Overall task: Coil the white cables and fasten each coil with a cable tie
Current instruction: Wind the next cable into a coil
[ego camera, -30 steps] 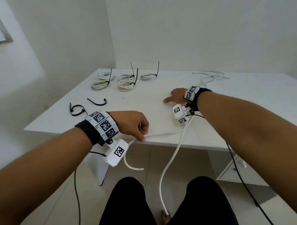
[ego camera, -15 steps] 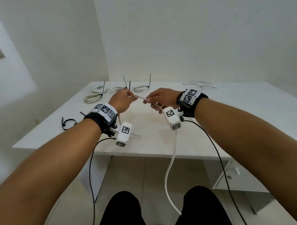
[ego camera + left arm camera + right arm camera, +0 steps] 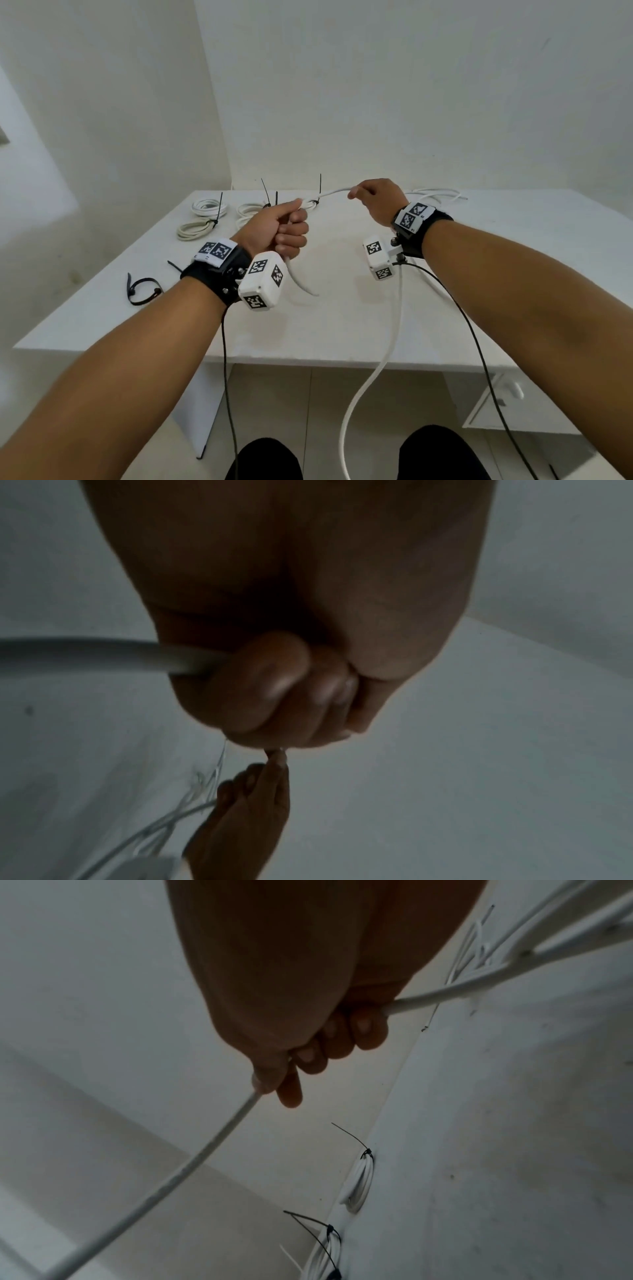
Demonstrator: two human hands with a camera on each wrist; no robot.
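Both hands have risen above the table [image 3: 342,329] and moved apart since half a second ago, when they met close together over its middle; now a short length of the white cable [image 3: 334,192] is stretched between them. The left hand [image 3: 274,229] makes a fist around the cable, with fingers curled tight and the thumb on top; in the left wrist view the cable [image 3: 103,656] enters this fist [image 3: 281,691] from the side. A free end of the cable curves down from the fist toward the table. The right hand [image 3: 375,200] holds the cable farther from the person, thumb and forefinger pinching it and the other fingers curled around it, as the right wrist view shows [image 3: 308,1053]. From this hand the cable [image 3: 445,999] goes down over the near edge of the table and hangs toward the floor between the person's knees.

At the far left part of the table lie the finished coils [image 3: 202,219], each closed with a black cable tie [image 3: 219,209]; how many exactly I cannot tell, because the left hand hides some. At the far right of the table lies a loose white cable [image 3: 435,196]. Near the left edge of the table lies a bent loose tie [image 3: 142,291].
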